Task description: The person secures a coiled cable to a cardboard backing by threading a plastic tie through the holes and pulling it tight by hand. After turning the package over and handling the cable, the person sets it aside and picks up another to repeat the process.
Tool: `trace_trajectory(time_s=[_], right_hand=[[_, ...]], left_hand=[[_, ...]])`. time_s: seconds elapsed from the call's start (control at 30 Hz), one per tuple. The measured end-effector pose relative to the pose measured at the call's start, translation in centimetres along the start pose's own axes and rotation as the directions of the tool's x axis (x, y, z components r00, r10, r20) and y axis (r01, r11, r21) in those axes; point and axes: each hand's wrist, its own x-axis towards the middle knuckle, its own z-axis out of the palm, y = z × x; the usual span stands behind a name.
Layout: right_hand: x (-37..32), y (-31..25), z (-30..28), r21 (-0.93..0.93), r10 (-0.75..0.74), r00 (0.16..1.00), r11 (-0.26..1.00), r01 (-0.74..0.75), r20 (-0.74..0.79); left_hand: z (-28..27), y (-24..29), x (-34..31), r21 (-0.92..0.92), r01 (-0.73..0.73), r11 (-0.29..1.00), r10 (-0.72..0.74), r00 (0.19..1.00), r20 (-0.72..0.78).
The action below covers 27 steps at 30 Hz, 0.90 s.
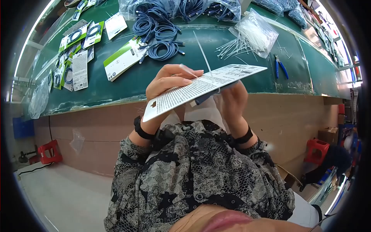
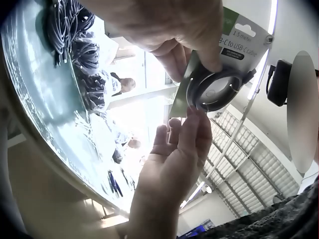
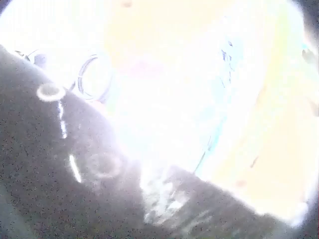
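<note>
A white printed card (image 1: 174, 94) is held tilted above the lap. My left hand (image 1: 166, 83) grips it, thumb on the front side in the left wrist view. There a dark coiled cable (image 2: 192, 94) lies against the card's green and white front (image 2: 241, 47). My right hand (image 1: 234, 101) is under the card's other end; in the left wrist view its fingertips (image 2: 195, 113) pinch the coil's lower edge. A clear zip tie (image 1: 203, 51) stands up through the card's printed back. The right wrist view is washed out, with a faint ring of cable (image 3: 94, 77).
On the green table (image 1: 193, 38) lie blue cable coils (image 1: 164, 50), a bag of white zip ties (image 1: 257, 33), blue cutters (image 1: 281, 67), a blank-backed card (image 1: 123, 60) and packed cable cards (image 1: 80, 69) at the left. A red stool (image 1: 50, 152) stands below left.
</note>
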Motion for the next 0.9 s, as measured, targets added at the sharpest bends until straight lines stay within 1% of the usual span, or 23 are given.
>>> trace_trajectory(time_s=[0.03, 0.07, 0.1, 0.13, 0.17, 0.23, 0.27, 0.3, 0.4, 0.43, 0.47, 0.53, 0.57, 0.6, 0.63, 0.7, 0.8, 0.83, 0.9], right_hand=[[0.3, -0.5, -0.3, -0.001, -0.005, 1.000, 1.000, 0.005, 0.005], [0.7, -0.9, -0.5, -0.195, -0.257, 0.963, 0.943, 0.268, 0.080], [1.1, -1.2, -0.7, -0.353, -0.472, 0.858, 0.783, 0.513, 0.200], [1.5, -1.7, -0.8, -0.456, -0.625, 0.698, 0.537, 0.710, 0.350], [1.9, -2.4, -0.5, -0.446, -0.630, 0.688, 0.532, 0.720, 0.359], [2.4, -4.1, 0.1, -0.381, -0.631, 0.552, 0.401, 0.833, 0.545], [2.5, -4.5, 0.3, -0.338, -0.617, 0.477, 0.337, 0.879, 0.625], [2.6, -4.4, 0.5, -0.333, -0.620, 0.473, 0.336, 0.881, 0.626], [3.3, -4.2, 0.9, -0.216, -0.650, 0.294, 0.199, 0.956, 0.701], [3.5, -4.0, 0.8, -0.217, -0.650, 0.297, 0.202, 0.955, 0.699], [3.8, -3.9, 0.5, -0.186, -0.625, 0.170, 0.040, 0.982, 0.762], [3.7, -3.6, -0.3, -0.087, -0.501, -0.060, -0.265, 0.960, 0.863], [3.8, -3.7, -0.6, -0.049, -0.456, -0.118, -0.337, 0.940, 0.882], [3.8, -3.9, -1.0, -0.042, -0.443, -0.124, -0.347, 0.937, 0.888], [3.8, -4.4, -1.3, -0.049, -0.440, -0.113, -0.341, 0.939, 0.891], [3.7, -5.1, -2.0, -0.075, -0.439, -0.070, -0.304, 0.950, 0.896], [3.4, -5.5, -2.5, -0.102, -0.440, -0.029, -0.272, 0.957, 0.898], [3.2, -5.5, -2.5, -0.107, -0.439, -0.021, -0.264, 0.959, 0.898], [3.1, -5.5, -2.6, -0.119, -0.444, -0.003, -0.246, 0.962, 0.896]], left_hand=[[0.0, -0.2, -0.1, 0.001, -0.007, 1.000, 0.007, 1.000, -0.002], [0.1, -0.4, -0.2, -0.026, 0.000, 1.000, 0.000, 1.000, -0.015], [0.1, -0.7, -0.3, -0.053, 0.005, 0.999, -0.006, 1.000, -0.029], [0.1, -1.0, -0.4, -0.080, 0.009, 0.997, -0.013, 0.999, -0.045], [0.0, -1.2, -0.5, -0.074, -0.003, 0.997, -0.001, 0.999, -0.053], [-0.2, -1.4, -1.0, -0.308, 0.139, 0.941, -0.179, 0.978, -0.103], [-0.2, -1.3, -1.2, -0.423, 0.202, 0.883, -0.271, 0.956, -0.109], [-0.1, -1.2, -1.2, -0.419, 0.199, 0.886, -0.268, 0.957, -0.112], [0.1, -0.7, -0.6, -0.518, 0.131, 0.845, -0.193, 0.979, -0.066], [-0.1, -0.6, -0.5, -0.517, 0.134, 0.845, -0.196, 0.978, -0.066], [-0.4, -0.5, -0.3, -0.471, 0.131, 0.873, -0.153, 0.988, -0.008], [-1.0, 0.0, -0.3, -0.382, 0.122, 0.916, -0.085, 0.990, 0.115], [-0.9, 0.5, -0.2, -0.388, 0.134, 0.912, -0.096, 0.989, 0.116], [-0.8, 1.2, 0.0, -0.361, 0.169, 0.917, -0.132, 0.983, 0.126], [-0.6, 1.8, 0.2, -0.335, 0.202, 0.920, -0.166, 0.977, 0.135], [-0.5, 2.3, 0.4, -0.317, 0.240, 0.917, -0.203, 0.968, 0.145], [-1.0, 2.2, 0.5, -0.269, 0.195, 0.943, -0.140, 0.967, 0.212], [-1.1, 2.0, 0.6, -0.273, 0.200, 0.941, -0.145, 0.967, 0.209], [-1.2, 1.8, 0.8, -0.254, 0.155, 0.955, -0.102, 0.973, 0.207]])
